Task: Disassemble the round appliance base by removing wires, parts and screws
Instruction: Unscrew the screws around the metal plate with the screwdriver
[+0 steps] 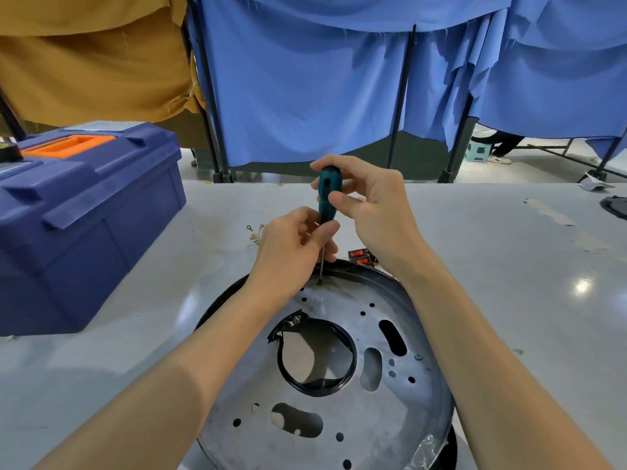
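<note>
While the round appliance base (383, 418) lies flat on the table (509, 283), close in front of the person and under both forearms, a screw (320, 282) at its far rim sits directly beneath the fingers. The screwdriver (327, 195) stands nearly upright, with its tip seated in that screw. The left hand (288, 252) pinches the tool low down, where the handle meets the thin shaft, with thumb and fingers curled round it. The right hand (373, 205) wraps its fingers and thumb round the green handle just above the left fingertips.

The step in hand looks like backing out this rim screw. Next comes turning the handle with the right fingers while the left steadies the shaft, keeping downward pressure so the tip does not slip out of the head, then lifting the loose screw clear. A second screw (418, 356) shows on the plate on the right-hand side, nearer the person than the fingers, so more appear to remain.

Just beyond the right wrist lie two red switches (360, 257), and just left of the left knuckles a few small brass terminals (254, 234), probably parts already removed. Far to the left of the fingers stands a blue toolbox (84, 215), with blue curtains (305, 96) hanging behind the table.
</note>
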